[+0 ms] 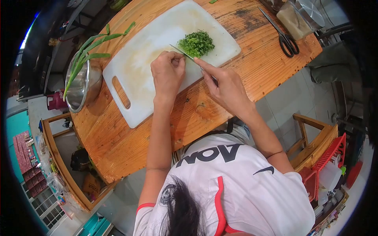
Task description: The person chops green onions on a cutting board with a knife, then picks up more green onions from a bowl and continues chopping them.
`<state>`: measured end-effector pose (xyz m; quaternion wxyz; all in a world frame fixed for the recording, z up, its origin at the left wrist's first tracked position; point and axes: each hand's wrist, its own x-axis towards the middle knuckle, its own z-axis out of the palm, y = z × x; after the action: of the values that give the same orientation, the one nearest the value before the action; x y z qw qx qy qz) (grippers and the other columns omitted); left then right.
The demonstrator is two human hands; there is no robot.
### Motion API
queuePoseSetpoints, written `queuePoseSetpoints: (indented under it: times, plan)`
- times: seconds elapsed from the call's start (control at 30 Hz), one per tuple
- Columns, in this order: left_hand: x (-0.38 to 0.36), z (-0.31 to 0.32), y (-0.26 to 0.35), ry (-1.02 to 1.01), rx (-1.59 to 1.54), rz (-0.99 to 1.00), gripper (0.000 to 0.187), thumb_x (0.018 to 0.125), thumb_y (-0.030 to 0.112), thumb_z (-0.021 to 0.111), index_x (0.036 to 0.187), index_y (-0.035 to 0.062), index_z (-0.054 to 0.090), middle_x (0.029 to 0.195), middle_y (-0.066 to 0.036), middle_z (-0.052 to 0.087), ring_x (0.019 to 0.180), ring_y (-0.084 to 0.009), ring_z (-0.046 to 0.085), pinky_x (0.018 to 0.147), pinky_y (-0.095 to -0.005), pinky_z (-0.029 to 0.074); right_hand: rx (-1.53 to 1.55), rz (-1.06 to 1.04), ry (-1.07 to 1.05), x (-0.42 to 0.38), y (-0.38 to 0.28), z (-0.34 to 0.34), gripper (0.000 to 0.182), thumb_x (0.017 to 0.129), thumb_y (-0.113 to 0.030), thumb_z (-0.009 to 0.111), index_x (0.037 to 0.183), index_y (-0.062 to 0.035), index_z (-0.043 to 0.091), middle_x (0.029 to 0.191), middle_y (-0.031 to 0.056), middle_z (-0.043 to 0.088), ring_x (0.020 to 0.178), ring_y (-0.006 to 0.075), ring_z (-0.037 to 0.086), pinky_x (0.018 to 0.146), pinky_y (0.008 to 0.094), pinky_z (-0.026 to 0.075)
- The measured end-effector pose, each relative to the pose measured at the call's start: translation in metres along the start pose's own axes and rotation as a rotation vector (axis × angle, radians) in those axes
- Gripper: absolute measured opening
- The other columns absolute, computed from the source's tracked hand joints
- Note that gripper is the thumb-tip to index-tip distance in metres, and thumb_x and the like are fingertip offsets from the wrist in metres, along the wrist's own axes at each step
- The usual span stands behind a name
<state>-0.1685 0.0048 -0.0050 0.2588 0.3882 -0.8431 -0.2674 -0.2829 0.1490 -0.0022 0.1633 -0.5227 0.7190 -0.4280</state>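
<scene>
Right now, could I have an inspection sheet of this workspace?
Surface: orange-brown wooden table; white rectangular plastic cutting board on it.
Job's things: finely chopped green heap on the board; thin metal knife beside it.
Clutter: black-handled metal scissors; shiny round steel bowl with long green stalks across it.
Hands: right hand grips the knife; left hand pinched near blade, contents hidden.
Cables: nothing seen on the table.
Surroundings: pale tiled floor, red plastic rack.

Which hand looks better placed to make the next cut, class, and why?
Probably the right hand: it already grips the knife, beside the chopped greens. The left hand is close by but holds no knife.
</scene>
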Motion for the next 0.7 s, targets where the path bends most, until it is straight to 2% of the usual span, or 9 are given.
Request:
queuePoseSetpoints:
  times: [0.2,0.3,0.4,0.7]
  plan:
    - [0.0,0.0,0.003,-0.001,-0.022,-0.025,0.009,0.083,0.005,0.076,0.089,-0.002,0.076,0.081,-0.012,0.075,0.071,-0.0171,0.072,0.069,-0.0292,0.056,-0.021,-0.023,-0.006,0.001,0.0,0.002,0.041,0.094,-0.007,0.062,0.135,-0.0093,0.063,0.072,0.022,0.064,0.066,0.0405,0.065,0.061,0.0497,0.051]
    - [-0.001,0.001,0.001,0.032,-0.067,-0.004,0.006,0.08,0.004,0.075,0.083,-0.0018,0.075,0.08,-0.014,0.071,0.066,-0.0234,0.071,0.067,-0.0346,0.055,-0.074,-0.038,-0.005,0.006,0.002,0.013,0.043,0.093,-0.007,0.062,0.136,-0.0091,0.062,0.072,0.0218,0.065,0.066,0.0407,0.065,0.06,0.0491,0.051]
    - [0.0,0.0,0.002,0.003,0.003,-0.024,0.008,0.083,0.005,0.076,0.088,-0.002,0.076,0.081,-0.011,0.075,0.07,-0.017,0.072,0.069,-0.0296,0.056,-0.094,-0.051,0.005,0.01,0.004,0.015,0.042,0.093,-0.008,0.062,0.135,-0.0097,0.063,0.073,0.0221,0.065,0.066,0.0409,0.065,0.06,0.0483,0.051]
    - [-0.004,0.001,0.0,-0.001,0.016,0.002,0.011,0.084,0.005,0.075,0.09,-0.0029,0.076,0.085,-0.012,0.074,0.068,-0.0171,0.07,0.068,-0.0298,0.055,-0.008,0.019,0.028,0.001,0.004,0.001,0.038,0.094,-0.009,0.062,0.132,-0.0106,0.066,0.076,0.0234,0.065,0.069,0.0402,0.066,0.064,0.0488,0.052]
